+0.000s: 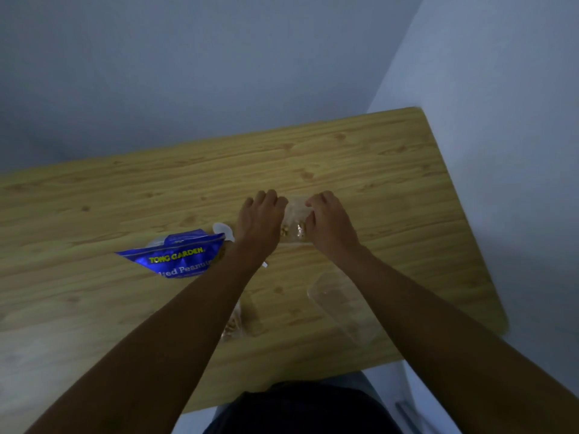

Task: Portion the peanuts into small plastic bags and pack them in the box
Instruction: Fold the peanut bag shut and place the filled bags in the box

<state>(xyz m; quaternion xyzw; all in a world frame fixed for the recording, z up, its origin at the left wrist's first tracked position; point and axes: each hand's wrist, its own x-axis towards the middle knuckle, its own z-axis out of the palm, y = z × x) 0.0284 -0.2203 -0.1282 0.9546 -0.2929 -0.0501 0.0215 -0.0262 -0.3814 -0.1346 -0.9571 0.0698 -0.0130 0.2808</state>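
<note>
left hand (259,219) + right hand (330,222) | palm-down, fingers curled | pinching small bag (296,220)

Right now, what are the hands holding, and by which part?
Both hold one small clear bag of peanuts lying on the table. The left hand pinches its far left edge, and the right hand pinches its far right edge.

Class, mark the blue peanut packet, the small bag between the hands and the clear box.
blue peanut packet (178,261): head view, printed front.
small bag (296,216): head view, clear middle.
clear box (335,305): head view, bare base.
</note>
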